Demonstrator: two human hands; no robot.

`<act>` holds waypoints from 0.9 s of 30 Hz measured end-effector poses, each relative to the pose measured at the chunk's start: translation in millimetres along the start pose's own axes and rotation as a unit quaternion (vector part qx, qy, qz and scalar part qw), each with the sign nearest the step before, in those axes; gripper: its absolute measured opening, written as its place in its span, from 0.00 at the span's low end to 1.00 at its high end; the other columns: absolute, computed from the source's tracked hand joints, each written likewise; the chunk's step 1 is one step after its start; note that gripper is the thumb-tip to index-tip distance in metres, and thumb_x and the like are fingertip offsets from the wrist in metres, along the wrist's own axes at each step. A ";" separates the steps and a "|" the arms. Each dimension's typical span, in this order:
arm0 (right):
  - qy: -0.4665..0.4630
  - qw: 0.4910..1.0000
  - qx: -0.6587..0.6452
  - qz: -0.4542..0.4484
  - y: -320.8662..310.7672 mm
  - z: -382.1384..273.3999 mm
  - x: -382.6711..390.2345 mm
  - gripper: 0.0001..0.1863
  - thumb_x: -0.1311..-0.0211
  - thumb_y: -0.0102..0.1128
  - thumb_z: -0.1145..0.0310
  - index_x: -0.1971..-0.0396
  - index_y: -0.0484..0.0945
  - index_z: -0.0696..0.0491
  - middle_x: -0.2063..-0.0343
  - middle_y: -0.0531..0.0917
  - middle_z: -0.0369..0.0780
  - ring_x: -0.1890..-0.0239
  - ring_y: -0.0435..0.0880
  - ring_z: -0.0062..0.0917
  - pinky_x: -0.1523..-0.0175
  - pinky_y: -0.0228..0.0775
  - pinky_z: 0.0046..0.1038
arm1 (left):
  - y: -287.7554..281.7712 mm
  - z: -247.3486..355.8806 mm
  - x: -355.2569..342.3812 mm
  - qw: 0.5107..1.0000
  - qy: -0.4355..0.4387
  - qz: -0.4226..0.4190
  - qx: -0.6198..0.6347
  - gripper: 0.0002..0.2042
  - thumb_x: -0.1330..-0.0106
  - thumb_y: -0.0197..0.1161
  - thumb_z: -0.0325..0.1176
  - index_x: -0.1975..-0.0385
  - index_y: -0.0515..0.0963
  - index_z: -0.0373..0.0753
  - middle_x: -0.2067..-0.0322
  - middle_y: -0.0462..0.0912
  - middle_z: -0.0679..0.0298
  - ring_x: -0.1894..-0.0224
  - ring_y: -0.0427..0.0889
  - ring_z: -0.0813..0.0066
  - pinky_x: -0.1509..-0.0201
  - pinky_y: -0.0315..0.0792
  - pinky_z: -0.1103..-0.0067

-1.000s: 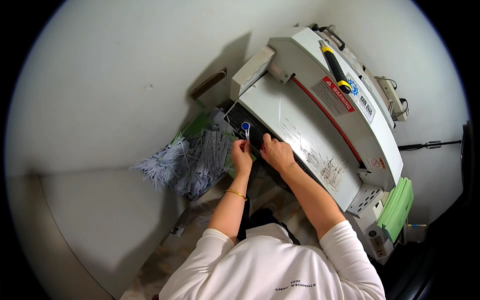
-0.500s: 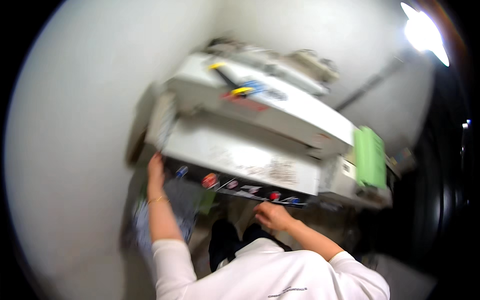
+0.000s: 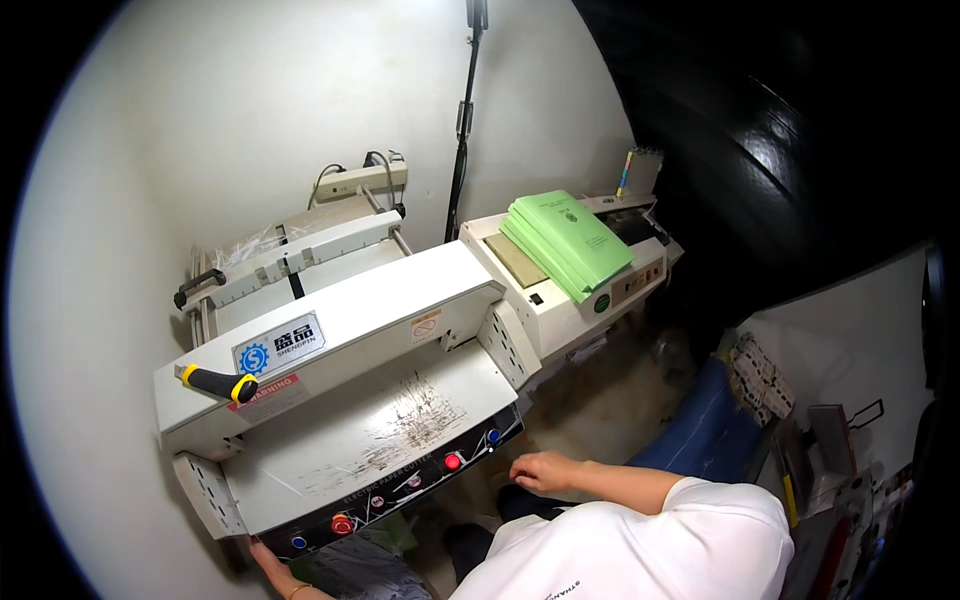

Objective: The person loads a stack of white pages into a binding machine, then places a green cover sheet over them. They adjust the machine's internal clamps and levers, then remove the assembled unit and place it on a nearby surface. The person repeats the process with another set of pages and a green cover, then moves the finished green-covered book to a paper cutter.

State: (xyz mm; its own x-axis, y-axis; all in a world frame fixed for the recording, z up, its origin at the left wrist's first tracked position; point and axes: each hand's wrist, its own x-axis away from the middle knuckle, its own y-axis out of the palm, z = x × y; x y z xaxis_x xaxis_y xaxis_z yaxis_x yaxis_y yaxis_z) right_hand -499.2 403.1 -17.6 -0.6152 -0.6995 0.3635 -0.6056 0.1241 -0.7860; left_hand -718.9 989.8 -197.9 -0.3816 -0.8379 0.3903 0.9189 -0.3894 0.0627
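My left hand (image 3: 268,562) is at the lower left, its fingers closed on the front left corner of a white paper cutter (image 3: 330,430). Part of that hand is hidden by the corner and the machine's edge. In front of the machine's right end hovers my right hand (image 3: 543,470), fingers curled in loosely, with nothing visible in them. It is close to, but apart from, the black control panel (image 3: 395,490) with its red and blue buttons. A black-and-yellow handled tool (image 3: 220,383) lies on the cutter's upper cover.
Right of the cutter, a stack of green booklets (image 3: 575,240) lies on a cream machine (image 3: 545,320). A black pole (image 3: 460,160) stands behind. At the left is a white wall (image 3: 90,300). Blue fabric (image 3: 680,430) and a patterned cushion-like thing (image 3: 760,375) are at the right.
The view has swung right and grown sharper, so the cutter shows further left and lower, and the booklets are fully visible. My left hand stays at the cutter's corner; my right remains curled before the panel.
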 end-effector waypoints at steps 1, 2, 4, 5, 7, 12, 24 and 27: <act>-0.010 1.000 -0.002 0.005 -0.8 1.8 -6.3 0.10 0.39 0.55 0.64 0.60 0.77 0.50 0.61 0.82 0.41 0.59 0.82 0.39 0.56 0.74 0.38 | -9.4 -6.9 -5.1 0.999 0.032 0.014 -0.030 0.21 0.27 0.42 0.36 0.40 0.69 0.33 0.45 0.75 0.58 0.45 0.74 0.66 0.39 0.66 0.74; -0.020 1.000 -0.003 0.010 -0.6 6.3 -13.6 0.10 0.39 0.55 0.65 0.60 0.78 0.50 0.61 0.82 0.41 0.58 0.81 0.39 0.56 0.74 0.38 | -16.3 -10.4 -8.2 0.991 0.084 0.054 -0.086 0.20 0.27 0.42 0.33 0.40 0.68 0.30 0.43 0.74 0.54 0.42 0.72 0.63 0.35 0.60 0.75; -0.043 0.999 -0.001 0.022 -1.9 8.5 -26.5 0.09 0.39 0.54 0.66 0.61 0.78 0.50 0.61 0.82 0.41 0.58 0.81 0.39 0.56 0.75 0.38 | -24.9 -14.6 7.0 0.935 0.127 0.242 -0.225 0.16 0.29 0.47 0.27 0.46 0.72 0.27 0.48 0.78 0.50 0.47 0.77 0.63 0.40 0.67 0.73; -0.032 0.999 -0.012 0.026 0.4 18.9 -19.4 0.10 0.39 0.53 0.67 0.60 0.78 0.50 0.60 0.83 0.41 0.57 0.82 0.39 0.55 0.75 0.38 | 8.6 -16.1 39.4 0.915 0.107 0.321 -0.220 0.14 0.30 0.49 0.27 0.49 0.73 0.27 0.51 0.79 0.49 0.50 0.79 0.63 0.42 0.70 0.72; 0.041 0.997 -0.058 0.018 -15.1 7.6 -12.4 0.09 0.39 0.55 0.67 0.60 0.80 0.49 0.65 0.85 0.43 0.62 0.84 0.39 0.57 0.76 0.37 | 37.0 -7.3 78.6 0.852 0.299 0.411 -0.127 0.10 0.33 0.56 0.28 0.56 0.75 0.30 0.59 0.81 0.50 0.57 0.79 0.61 0.48 0.74 0.71; 0.044 0.990 -0.085 0.108 8.8 8.9 11.2 0.07 0.39 0.58 0.69 0.65 0.83 0.52 0.74 0.85 0.43 0.71 0.85 0.35 0.64 0.76 0.33 | 172.0 136.8 151.9 0.944 0.239 0.161 0.159 0.18 0.33 0.53 0.28 0.44 0.65 0.32 0.57 0.71 0.61 0.56 0.72 0.73 0.49 0.70 0.75; -0.080 0.954 -0.158 0.244 -10.9 -3.5 -2.6 0.08 0.39 0.58 0.66 0.63 0.81 0.51 0.64 0.84 0.41 0.61 0.83 0.37 0.55 0.75 0.34 | 256.0 277.1 42.9 0.760 0.413 0.113 -0.490 0.18 0.45 0.62 0.34 0.52 0.79 0.41 0.41 0.63 0.40 0.38 0.63 0.44 0.34 0.55 0.58; -0.032 0.941 -0.210 0.264 -13.2 3.2 23.4 0.09 0.40 0.59 0.67 0.62 0.81 0.52 0.63 0.84 0.41 0.61 0.83 0.34 0.55 0.75 0.32 | 279.0 265.2 71.3 0.765 0.478 0.096 -0.420 0.19 0.45 0.58 0.27 0.51 0.77 0.35 0.43 0.65 0.43 0.39 0.63 0.47 0.35 0.59 0.64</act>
State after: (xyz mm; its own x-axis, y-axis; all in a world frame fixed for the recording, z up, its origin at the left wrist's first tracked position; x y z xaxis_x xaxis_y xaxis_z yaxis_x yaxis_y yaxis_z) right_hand -504.0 382.8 -0.3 -0.8623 -0.5024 -0.0634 -0.3788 0.7231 -0.5776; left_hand -463.4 922.8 91.0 -0.5150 -0.6505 -0.5582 0.7328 0.0037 -0.6804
